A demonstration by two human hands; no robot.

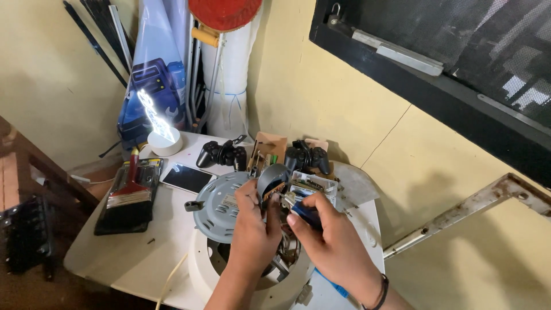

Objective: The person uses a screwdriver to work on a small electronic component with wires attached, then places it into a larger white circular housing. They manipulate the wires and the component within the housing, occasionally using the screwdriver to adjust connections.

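My left hand (252, 221) grips the grey motor part (271, 179) above the white appliance shell (201, 270) on the worktop (132, 252); my right hand (336, 247) clenches a blue-handled screwdriver (303, 211) at it. Next I judge the tip needs steady seating.

Two game controllers (222, 154) lie behind the round plate (221, 204), phone (186, 177) left.

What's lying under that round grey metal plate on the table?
The grey plate rests on the rim of a round white housing. Through the housing's opening, some metal parts show near the left hand. The rest beneath is covered by the plate and both hands.
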